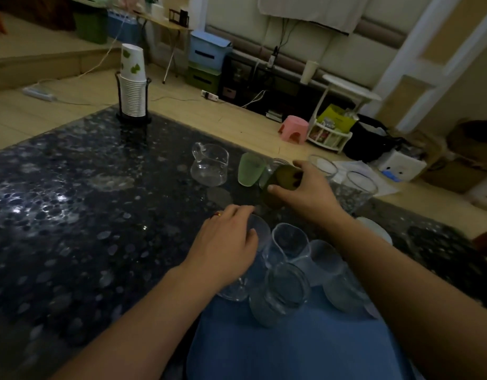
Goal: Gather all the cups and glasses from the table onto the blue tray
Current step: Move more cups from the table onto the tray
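Now, by parts:
Right hand (pixel 305 193): grip clenched around a dark green cup (pixel 280 185), tipped to one side, out past the tray.
Left hand (pixel 225 248): lying over a clear glass (pixel 253 259) at the far left edge of the tray; fingers bent on its rim; cannot tell if grip squeezes it or only rests.
Blue tray (pixel 291 349): close to the body, on the dark spotted counter (pixel 72 215).
Glasses on tray: three more clear ones in a bunch — one at the back (pixel 290 241), one in front (pixel 280 292), one to the right (pixel 338 275), partly behind the right arm.
Not on tray yet: clear jug with handle (pixel 209 168), light green cup (pixel 250 169) just beside it, a small clear glass (pixel 278 164) behind the dark green cup.
Far right edge of counter: two wide clear glasses (pixel 323 165) (pixel 358 190), near each other.
Back corner of counter: tall stack of paper cups (pixel 132 83) in a black wire stand.
Floor: pink stool (pixel 293 130), well apart from the counter.
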